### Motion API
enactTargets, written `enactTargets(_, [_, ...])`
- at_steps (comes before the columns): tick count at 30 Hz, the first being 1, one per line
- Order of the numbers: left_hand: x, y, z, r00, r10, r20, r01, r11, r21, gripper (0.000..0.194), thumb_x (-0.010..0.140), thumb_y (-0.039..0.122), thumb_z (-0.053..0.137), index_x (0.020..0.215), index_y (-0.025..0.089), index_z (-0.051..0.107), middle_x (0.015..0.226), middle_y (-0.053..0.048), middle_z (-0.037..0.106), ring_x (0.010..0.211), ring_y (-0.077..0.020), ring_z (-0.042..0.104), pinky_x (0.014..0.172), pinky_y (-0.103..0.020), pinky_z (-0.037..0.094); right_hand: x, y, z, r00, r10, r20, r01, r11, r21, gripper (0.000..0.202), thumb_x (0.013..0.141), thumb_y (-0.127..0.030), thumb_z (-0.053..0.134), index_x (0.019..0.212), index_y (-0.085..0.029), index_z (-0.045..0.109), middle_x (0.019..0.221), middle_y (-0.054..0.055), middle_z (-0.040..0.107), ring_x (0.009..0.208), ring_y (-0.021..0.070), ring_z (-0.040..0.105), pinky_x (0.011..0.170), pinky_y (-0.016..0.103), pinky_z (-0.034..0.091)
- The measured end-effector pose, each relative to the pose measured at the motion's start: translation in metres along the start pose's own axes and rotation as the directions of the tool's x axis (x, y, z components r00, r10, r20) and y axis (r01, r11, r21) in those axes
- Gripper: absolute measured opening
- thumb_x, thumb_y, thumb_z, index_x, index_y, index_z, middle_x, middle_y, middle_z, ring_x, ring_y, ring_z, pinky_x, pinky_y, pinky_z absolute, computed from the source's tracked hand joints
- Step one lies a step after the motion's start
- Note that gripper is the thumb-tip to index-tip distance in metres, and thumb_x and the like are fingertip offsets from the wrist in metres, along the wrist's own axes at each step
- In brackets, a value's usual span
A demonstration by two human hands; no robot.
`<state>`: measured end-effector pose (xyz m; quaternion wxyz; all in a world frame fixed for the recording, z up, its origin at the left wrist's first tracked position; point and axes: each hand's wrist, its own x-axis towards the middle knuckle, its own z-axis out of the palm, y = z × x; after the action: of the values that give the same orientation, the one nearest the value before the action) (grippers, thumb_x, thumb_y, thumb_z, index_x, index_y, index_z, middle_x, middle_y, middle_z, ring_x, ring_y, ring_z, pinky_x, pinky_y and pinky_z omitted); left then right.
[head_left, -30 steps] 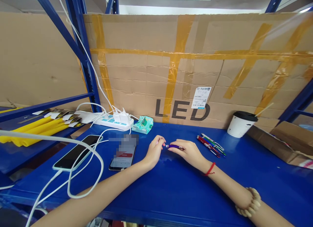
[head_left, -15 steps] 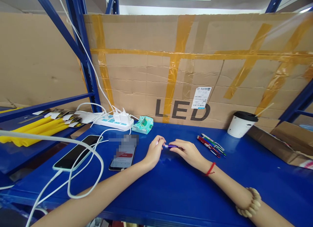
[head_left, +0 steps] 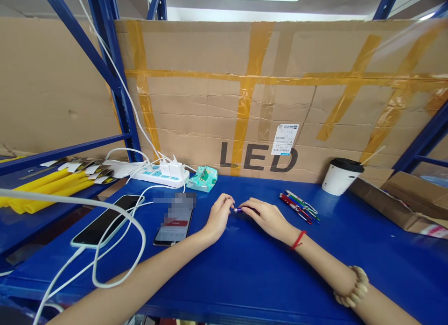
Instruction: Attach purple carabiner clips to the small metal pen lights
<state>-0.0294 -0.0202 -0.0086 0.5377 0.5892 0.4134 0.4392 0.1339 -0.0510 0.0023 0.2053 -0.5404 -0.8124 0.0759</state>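
Right hand (head_left: 266, 216): fingers curled and closed over a small purple pen (head_left: 239, 210), of which only the silver tip shows beyond the fingertips. The heel of the hand rests on the blue desk (head_left: 245, 269). A red cord circles the wrist; a bead bracelet sits further up the forearm.

Left hand (head_left: 220, 215): fingers bent, thumb and forefinger pinched on the exposed tip of the pen. Both hands meet at this point, fingertips almost touching, just above the desk surface.

Surroundings:
- Just left of the left hand: a phone (head_left: 174, 225) lying flat, screen lit.
- Further left: a second phone (head_left: 105, 220), dark, with white cables (head_left: 115, 250) looped over and around it.
- Beyond the left hand: a green tissue pack (head_left: 205, 178) and a white power strip (head_left: 161, 174).
- Right of the right hand, near but apart: a cluster of loose pens (head_left: 298, 206).
- Further right: a white paper cup (head_left: 339, 177) with a dark lid.
- Behind everything: a taped cardboard wall (head_left: 280, 96) marked LED.

Nothing lies between the hands and the loose pens.

Change from half a second ago: the hands have closed together; less of the pen barrel is visible, now mostly covered by the right fingers. The view has tilted slightly.
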Motion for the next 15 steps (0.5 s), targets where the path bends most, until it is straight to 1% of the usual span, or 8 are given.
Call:
enactTargets(2, [-0.001,0.002,0.0,1.0,-0.019,-0.01,0.019,1.0,0.008,0.011,0.074,0.027,0.038,0.071,0.018,0.045,0.067,0.001,0.046,0.062,-0.0107,0.041,0.059,-0.021,0.03,0.0,0.004,0.0,0.999,0.044,0.015,-0.043,0.998,-0.054,0.03,0.094,-0.036,0.033,0.101,-0.026,0.06,0.099,0.001,0.062,0.09,0.0163,0.059,0.073,0.026,0.044])
enactTargets(4, [-0.001,0.004,0.0,0.999,-0.031,-0.021,0.032,0.999,0.018,0.011,0.073,0.028,0.038,0.071,0.018,0.044,0.067,0.001,0.045,0.061,-0.0108,0.04,0.059,-0.021,0.029,0.0,0.008,-0.001,0.995,0.099,0.017,-0.096,0.985,-0.143,0.028,0.094,-0.033,0.035,0.102,-0.024,0.06,0.098,0.003,0.062,0.091,0.0179,0.059,0.073,0.028,0.046])
enactTargets(7, [-0.001,0.004,0.0,0.999,-0.035,-0.023,0.036,0.999,0.034,0.013,0.071,0.031,0.039,0.07,0.019,0.044,0.068,0.001,0.045,0.062,-0.0113,0.04,0.059,-0.022,0.029,-0.002,0.014,-0.006,0.979,0.202,-0.021,-0.199,0.934,-0.297,0.023,0.091,-0.026,0.041,0.103,-0.019,0.059,0.098,0.008,0.061,0.089,0.0205,0.059,0.07,0.029,0.047])
enactTargets(9, [-0.001,0.004,0.0,0.999,-0.039,-0.017,0.039,0.998,0.044,0.014,0.071,0.032,0.039,0.071,0.019,0.044,0.069,0.0,0.045,0.063,-0.0116,0.04,0.059,-0.022,0.029,-0.003,0.018,-0.009,0.967,0.249,-0.045,-0.249,0.908,-0.336,0.021,0.089,-0.024,0.045,0.102,-0.018,0.06,0.099,0.009,0.06,0.088,0.0209,0.059,0.071,0.03,0.048])
enactTargets(12, [0.0,0.004,-0.001,0.999,-0.045,-0.014,0.046,0.998,0.054,0.014,0.071,0.031,0.039,0.072,0.019,0.044,0.07,0.0,0.046,0.064,-0.012,0.041,0.06,-0.022,0.03,-0.004,0.024,-0.012,0.967,0.252,-0.044,-0.254,0.928,-0.274,0.02,0.088,-0.022,0.048,0.103,-0.018,0.06,0.1,0.009,0.06,0.09,0.0198,0.059,0.076,0.03,0.048])
enactTargets(14, [0.0,0.003,-0.001,0.999,-0.035,-0.011,0.036,0.997,0.065,0.013,0.073,0.03,0.038,0.072,0.019,0.044,0.071,0.0,0.047,0.065,-0.0123,0.041,0.061,-0.022,0.03,-0.003,0.026,-0.01,0.98,0.2,-0.023,-0.2,0.962,-0.185,0.02,0.087,-0.02,0.049,0.105,-0.018,0.059,0.101,0.008,0.06,0.09,0.0185,0.059,0.077,0.03,0.048])
enactTargets(15, [0.0,0.002,-0.001,1.0,-0.017,-0.009,0.018,0.996,0.087,0.012,0.074,0.029,0.038,0.073,0.019,0.044,0.073,0.0,0.047,0.066,-0.0125,0.042,0.062,-0.023,0.031,-0.002,0.026,-0.009,0.989,0.147,-0.012,-0.148,0.98,-0.133,0.021,0.087,-0.019,0.049,0.105,-0.018,0.06,0.102,0.007,0.06,0.091,0.0178,0.058,0.079,0.029,0.047])
